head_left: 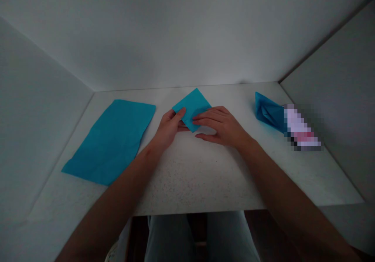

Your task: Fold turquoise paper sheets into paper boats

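Small blue square held between two hands at the middle of a white tabletop

Clock directions are taken from the small blue square (pixel 197 106). Largest is the pale back wall (pixel 187 39), rising at 12 o'clock, with side walls closing in at about 10 and 2. In front of it spreads the white tabletop (pixel 193 176), its near part flecked with small dark specks. At 6 o'clock, beyond the table's near edge, are the person's legs (pixel 170 238) in pale trousers.

A large blue sheet (pixel 109 140) lies flat and slightly creased between 8 and 9 o'clock, its near corner beside the left forearm.

The right hand (pixel 227 125) is at 4 o'clock. Its fingers lie close together, their tips over the lower right part of the square; its thumb stands well away from them and clear of the paper, leaving a wide gap. How firmly those fingertips press, I cannot tell.

The left hand (pixel 168 131) is at 8 o'clock, in a narrow grip: thumb on the square's upper face, fingers underneath, some showing below its near edge.

Just past 3 o'clock is a pixelated item (pixel 299 127), pale with a reddish patch, too blurred to name. The small square itself is turned like a diamond, one corner toward 12. A folded blue piece (pixel 268 111) rests at 3 o'clock, reaching the pixelated item.
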The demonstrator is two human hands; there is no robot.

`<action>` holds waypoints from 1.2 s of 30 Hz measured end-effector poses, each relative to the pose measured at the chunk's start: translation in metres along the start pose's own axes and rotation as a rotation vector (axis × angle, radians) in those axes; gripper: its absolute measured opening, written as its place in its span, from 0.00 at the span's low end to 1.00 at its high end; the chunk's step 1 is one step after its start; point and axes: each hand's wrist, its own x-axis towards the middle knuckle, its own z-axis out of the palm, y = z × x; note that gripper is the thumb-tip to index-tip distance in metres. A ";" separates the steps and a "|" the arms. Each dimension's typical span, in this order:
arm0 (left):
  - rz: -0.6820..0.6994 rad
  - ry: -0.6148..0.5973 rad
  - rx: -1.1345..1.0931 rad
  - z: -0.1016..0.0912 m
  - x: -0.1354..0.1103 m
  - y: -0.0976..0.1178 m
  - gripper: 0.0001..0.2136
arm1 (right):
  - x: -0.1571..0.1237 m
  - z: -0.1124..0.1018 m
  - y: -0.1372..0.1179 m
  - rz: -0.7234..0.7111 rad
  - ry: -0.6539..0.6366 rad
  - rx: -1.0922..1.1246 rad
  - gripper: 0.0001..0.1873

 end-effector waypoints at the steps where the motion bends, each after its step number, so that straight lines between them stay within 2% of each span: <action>1: 0.010 0.017 0.014 -0.002 0.001 0.001 0.28 | -0.001 -0.001 0.001 0.020 0.033 -0.018 0.19; 3: 0.027 0.022 0.028 -0.005 0.002 0.002 0.29 | -0.003 -0.003 0.004 0.076 0.121 -0.066 0.23; 6: 0.051 -0.001 0.045 -0.008 0.003 0.005 0.31 | -0.007 -0.005 0.011 0.138 0.216 -0.084 0.20; 10: 0.120 0.008 0.094 -0.009 0.003 0.005 0.32 | -0.010 -0.005 0.019 0.111 0.209 0.025 0.23; 12: 0.177 0.053 0.125 -0.010 0.001 0.006 0.36 | -0.009 -0.003 0.021 0.099 0.192 0.059 0.26; 15: 0.246 0.067 0.183 -0.010 -0.001 0.009 0.38 | -0.009 -0.001 0.022 0.128 0.221 0.106 0.22; 19: 0.254 -0.044 0.215 -0.010 -0.002 0.015 0.26 | -0.009 0.003 0.023 0.165 0.244 0.134 0.19; 23: 0.237 -0.160 0.158 -0.014 -0.005 0.016 0.27 | -0.009 0.001 0.022 0.238 0.235 0.129 0.15; 26: 0.270 -0.215 0.153 -0.017 -0.006 0.015 0.28 | -0.008 -0.003 0.021 0.281 0.279 0.159 0.12; 28: 0.296 -0.202 0.212 -0.019 -0.006 0.014 0.28 | -0.007 -0.005 0.020 0.299 0.316 0.183 0.10; 33: 0.328 -0.066 0.310 -0.021 0.001 0.013 0.18 | -0.007 -0.009 0.022 0.321 0.411 0.219 0.08; 36: 0.333 -0.010 0.289 -0.024 0.005 0.013 0.19 | -0.007 -0.007 0.025 0.381 0.443 0.286 0.07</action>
